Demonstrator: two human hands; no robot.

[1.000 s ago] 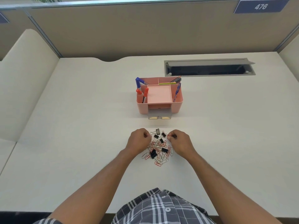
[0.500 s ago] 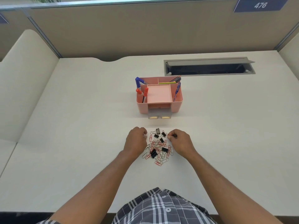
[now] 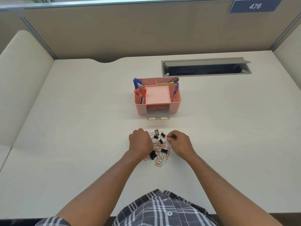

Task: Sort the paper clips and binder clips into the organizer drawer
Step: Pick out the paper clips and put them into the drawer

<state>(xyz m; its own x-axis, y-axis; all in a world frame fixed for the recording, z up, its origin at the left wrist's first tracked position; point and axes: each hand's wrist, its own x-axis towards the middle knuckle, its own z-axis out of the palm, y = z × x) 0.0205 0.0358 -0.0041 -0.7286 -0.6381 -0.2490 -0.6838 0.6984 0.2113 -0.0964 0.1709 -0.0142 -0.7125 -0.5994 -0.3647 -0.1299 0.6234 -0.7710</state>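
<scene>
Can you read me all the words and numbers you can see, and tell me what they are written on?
"476": white numbers on the dark blue sign at the top of the desk divider wall.

The blue pen and the markers in the pink organizer may carry print, but it is too small to read.

The drawer front shows yellowish patches, with no letters that can be made out.

Nothing else has writing.

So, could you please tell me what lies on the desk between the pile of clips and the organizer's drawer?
Nothing: in the head view, the desk is bare between the pile of clips and the partly open drawer of the pink organizer.
</scene>
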